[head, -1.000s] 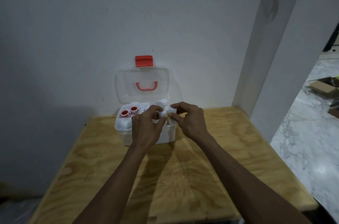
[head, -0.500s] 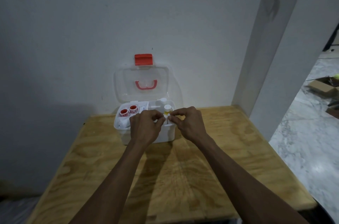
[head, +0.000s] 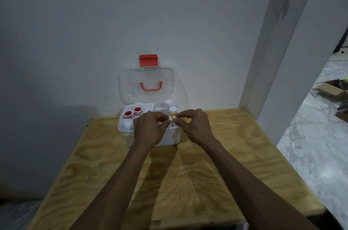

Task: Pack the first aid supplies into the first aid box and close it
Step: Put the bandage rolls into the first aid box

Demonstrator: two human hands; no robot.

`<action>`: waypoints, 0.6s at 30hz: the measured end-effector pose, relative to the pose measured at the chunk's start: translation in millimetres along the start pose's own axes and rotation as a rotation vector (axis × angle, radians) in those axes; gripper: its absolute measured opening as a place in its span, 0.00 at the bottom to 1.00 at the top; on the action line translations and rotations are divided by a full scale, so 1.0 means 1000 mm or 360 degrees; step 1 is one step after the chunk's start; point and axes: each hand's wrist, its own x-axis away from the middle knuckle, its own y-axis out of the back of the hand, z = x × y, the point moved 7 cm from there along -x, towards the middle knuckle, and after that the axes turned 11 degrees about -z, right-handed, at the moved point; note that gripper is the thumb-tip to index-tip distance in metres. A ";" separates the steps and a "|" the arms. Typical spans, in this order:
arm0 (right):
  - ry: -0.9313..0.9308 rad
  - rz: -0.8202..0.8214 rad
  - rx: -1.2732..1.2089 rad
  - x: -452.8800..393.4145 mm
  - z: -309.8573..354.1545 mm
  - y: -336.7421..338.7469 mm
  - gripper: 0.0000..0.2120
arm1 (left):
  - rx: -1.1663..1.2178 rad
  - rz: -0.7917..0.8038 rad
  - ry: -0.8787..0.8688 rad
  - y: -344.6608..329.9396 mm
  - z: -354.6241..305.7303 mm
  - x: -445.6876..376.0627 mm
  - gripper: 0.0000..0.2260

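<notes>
The white first aid box (head: 170, 138) stands open at the table's far edge, its clear lid (head: 130, 86) with a red handle (head: 150, 86) and red latch (head: 148, 60) leaning on the wall. Inside are two red-topped containers (head: 128, 114) on the left and a white-capped bottle (head: 172, 110) with a yellow label on the right. My left hand (head: 150, 129) and my right hand (head: 194, 127) hover over the box's front rim, fingertips together, each pinching a small white item (head: 171, 122) low in the right part. Most of that item is hidden by my fingers.
The box sits on a plywood table (head: 188, 177) against a white wall. A white pillar (head: 273, 60) rises at the table's right rear corner. Beyond it lies a marble floor with a cardboard box (head: 331, 93).
Both hands have lowered the white item from above the box down to its rim and drawn a little nearer to me. The white-capped bottle now shows behind my fingers.
</notes>
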 end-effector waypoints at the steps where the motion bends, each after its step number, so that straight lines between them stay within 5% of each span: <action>1: 0.0005 -0.0002 0.0002 0.000 0.001 0.001 0.12 | 0.0009 -0.0002 0.0015 0.000 0.000 0.001 0.09; 18: 0.0028 -0.0046 -0.0049 -0.006 0.010 0.010 0.16 | 0.0055 -0.0065 0.0080 0.012 -0.003 0.003 0.16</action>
